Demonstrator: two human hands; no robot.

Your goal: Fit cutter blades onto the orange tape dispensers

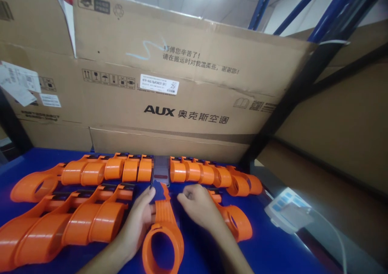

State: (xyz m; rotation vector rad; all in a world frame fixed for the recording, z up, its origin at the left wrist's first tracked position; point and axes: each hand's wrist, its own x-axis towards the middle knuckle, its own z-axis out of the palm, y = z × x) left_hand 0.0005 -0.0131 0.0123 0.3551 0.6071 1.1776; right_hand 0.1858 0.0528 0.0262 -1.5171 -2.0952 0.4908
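Note:
My left hand (pixel 141 215) is closed on an orange plastic part (pixel 166 215), with the thumb at its narrow upper end beside a dark blue piece (pixel 158 188). The part's large ring hangs toward the bottom of the view. Just to its right, my right hand (pixel 197 203) has its fingers curled together; whatever they hold, if anything, is hidden. Behind the hands, a dark grey tray or device (pixel 161 169) stands between two rows of similar orange parts.
Orange ringed parts (pixel 103 221) line the left side in two rows; more (pixel 207 173) stand at right. A white power strip (pixel 287 209) with a cable lies at the right edge of the blue surface (pixel 266 245). Cardboard (pixel 188 88) rises behind, beside a dark post (pixel 281 100).

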